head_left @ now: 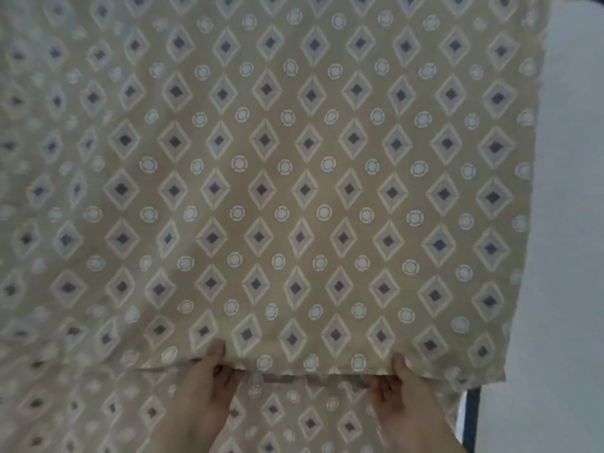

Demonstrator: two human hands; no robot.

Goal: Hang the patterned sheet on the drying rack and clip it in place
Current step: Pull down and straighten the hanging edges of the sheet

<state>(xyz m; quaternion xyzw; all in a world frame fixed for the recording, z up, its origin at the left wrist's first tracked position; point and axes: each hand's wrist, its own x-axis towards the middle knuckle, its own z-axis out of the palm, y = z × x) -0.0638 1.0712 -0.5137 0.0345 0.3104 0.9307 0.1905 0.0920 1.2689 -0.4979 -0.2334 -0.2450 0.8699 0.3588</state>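
Observation:
The patterned sheet, tan with purple diamonds and pale circles, fills nearly the whole view, spread flat in front of me. Its near hem runs across the bottom of the view, over a second layer of the same cloth below. My left hand pinches that hem left of centre, thumb on top and fingers curled under. My right hand pinches the hem further right in the same way. The drying rack is almost wholly hidden under the sheet, and no clips show.
A pale floor lies along the right side past the sheet's right edge. A dark blue upright bar shows at the bottom right, just beyond the sheet's corner.

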